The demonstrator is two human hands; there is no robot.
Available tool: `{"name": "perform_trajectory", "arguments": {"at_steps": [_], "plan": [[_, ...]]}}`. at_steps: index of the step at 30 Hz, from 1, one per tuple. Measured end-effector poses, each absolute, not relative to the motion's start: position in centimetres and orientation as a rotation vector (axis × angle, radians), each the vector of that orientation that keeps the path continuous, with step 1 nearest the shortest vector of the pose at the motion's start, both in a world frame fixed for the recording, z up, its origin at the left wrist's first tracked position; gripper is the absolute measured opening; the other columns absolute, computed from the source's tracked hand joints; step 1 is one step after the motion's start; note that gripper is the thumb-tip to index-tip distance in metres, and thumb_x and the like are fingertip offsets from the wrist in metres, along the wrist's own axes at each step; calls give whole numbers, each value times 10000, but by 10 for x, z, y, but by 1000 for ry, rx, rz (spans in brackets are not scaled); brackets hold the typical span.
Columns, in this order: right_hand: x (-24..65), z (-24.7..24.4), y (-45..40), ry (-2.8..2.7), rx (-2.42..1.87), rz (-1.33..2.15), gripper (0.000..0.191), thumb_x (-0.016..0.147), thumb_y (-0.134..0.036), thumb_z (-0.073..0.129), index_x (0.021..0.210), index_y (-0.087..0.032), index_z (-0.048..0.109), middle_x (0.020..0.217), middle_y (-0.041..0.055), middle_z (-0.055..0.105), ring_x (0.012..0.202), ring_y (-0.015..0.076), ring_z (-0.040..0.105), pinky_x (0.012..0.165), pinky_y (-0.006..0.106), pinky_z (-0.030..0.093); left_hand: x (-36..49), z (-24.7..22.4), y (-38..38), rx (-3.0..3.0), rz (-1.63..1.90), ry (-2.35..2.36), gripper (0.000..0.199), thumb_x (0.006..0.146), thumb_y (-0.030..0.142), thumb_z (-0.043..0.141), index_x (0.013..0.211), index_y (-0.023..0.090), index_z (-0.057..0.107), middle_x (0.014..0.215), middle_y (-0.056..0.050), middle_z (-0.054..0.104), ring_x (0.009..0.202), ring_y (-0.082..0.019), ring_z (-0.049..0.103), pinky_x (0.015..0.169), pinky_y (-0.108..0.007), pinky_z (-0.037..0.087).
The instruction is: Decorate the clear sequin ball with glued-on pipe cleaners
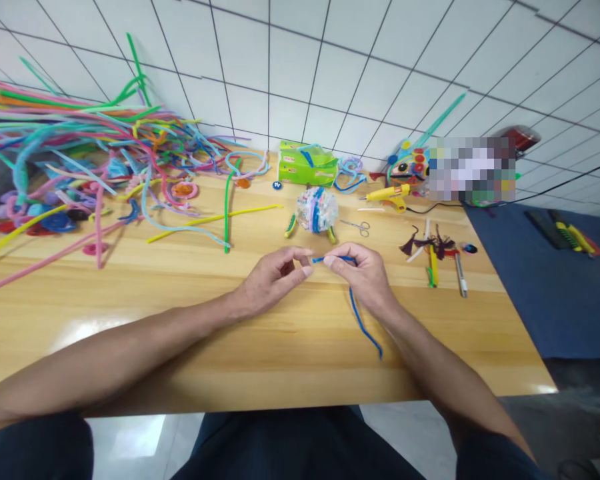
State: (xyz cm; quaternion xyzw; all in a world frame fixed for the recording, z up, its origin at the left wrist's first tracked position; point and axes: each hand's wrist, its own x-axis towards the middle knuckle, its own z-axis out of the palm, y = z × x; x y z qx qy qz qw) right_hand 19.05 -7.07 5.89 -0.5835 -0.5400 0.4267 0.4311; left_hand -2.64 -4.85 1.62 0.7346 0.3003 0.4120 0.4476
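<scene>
A blue pipe cleaner (359, 322) is pinched between the thumb and fingers of my right hand (364, 273). One short end, which looks bent or twisted, sticks out to the left, and the long end hangs down toward the front of the table. Close to that short end, my left hand (275, 277) has its thumb and fingers apart, with nothing visible between them. Just beyond both hands stands a round craft ball (317, 211) wrapped in blue, white and purple bands, with yellow-green pieces at its base. Small scissors (357, 227) lie right of the ball.
A heap of coloured pipe cleaners (115, 127) covers the back left. A green pack (305, 165) stands by the tiled wall. On the right are a yellow glue gun (389, 195), dark tassels (436, 241) and a utility knife (461, 275). Single pipe cleaners lie left of the ball.
</scene>
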Motion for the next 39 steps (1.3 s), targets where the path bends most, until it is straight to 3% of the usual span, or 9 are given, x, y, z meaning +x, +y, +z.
{"name": "perform_trajectory", "arguments": {"at_steps": [2, 4, 7, 9, 20, 26, 33, 39], "plan": [[192, 59, -70, -1348, -1478, 1071, 261, 737, -468, 802, 760, -209, 781, 632, -20, 585, 626, 130, 446, 602, 290, 367, -27, 9, -47, 2067, 1156, 727, 334, 1039, 272, 680, 1360, 192, 635, 1099, -50, 754, 627, -63, 551, 598, -190, 490], [191, 58, -70, -1350, -1490, 1089, 268, 728, -473, 796, 752, -207, 773, 630, -21, 588, 624, 130, 445, 605, 291, 366, -28, 5, -45, 2305, 1234, 727, 321, 1053, 249, 680, 1362, 192, 615, 1172, -84, 761, 691, -81, 631, 656, -207, 547], [189, 56, -71, -1356, -1498, 1130, 276, 714, -477, 799, 750, -205, 767, 641, -20, 606, 634, 131, 461, 613, 291, 377, -30, 5, -44, 2546, 1272, 737, 171, 1092, 249, 632, 1247, 181, 654, 1101, -84, 778, 853, -138, 749, 743, -231, 601], [188, 55, -72, -1358, -1506, 1147, 280, 709, -477, 806, 752, -203, 766, 646, -20, 610, 640, 131, 464, 613, 288, 379, -31, 8, -43, 2638, 1277, 742, 110, 1105, 234, 604, 1171, 183, 675, 1013, -60, 781, 863, -147, 771, 761, -231, 608], [186, 48, -74, -1408, -1473, 1108, 236, 751, -438, 782, 752, -202, 771, 610, -32, 589, 613, 123, 449, 584, 277, 365, -30, 7, -43, 2518, 1200, 663, 149, 1083, 221, 611, 1000, 175, 726, 893, -56, 782, 774, -133, 736, 716, -218, 571], [185, 48, -79, -1484, -1425, 1026, 199, 817, -408, 759, 785, -212, 770, 620, -39, 616, 584, 112, 437, 582, 280, 377, -29, 9, -43, 2264, 1145, 757, 127, 1035, 282, 706, 970, 175, 729, 834, -13, 760, 601, -76, 599, 604, -187, 483], [184, 46, -79, -1448, -1438, 1023, 221, 802, -423, 763, 777, -205, 779, 653, -18, 654, 608, 121, 485, 582, 281, 383, -31, 5, -39, 2442, 1175, 673, 208, 1114, 277, 591, 995, 175, 728, 851, -42, 777, 754, -122, 724, 703, -203, 555], [184, 46, -78, -1360, -1469, 1102, 227, 774, -439, 793, 762, -214, 772, 673, -9, 650, 659, 137, 509, 609, 285, 422, -32, 5, -39, 2579, 1195, 672, 239, 1135, 275, 548, 1001, 176, 719, 865, -52, 786, 760, -128, 733, 704, -217, 578]]}}
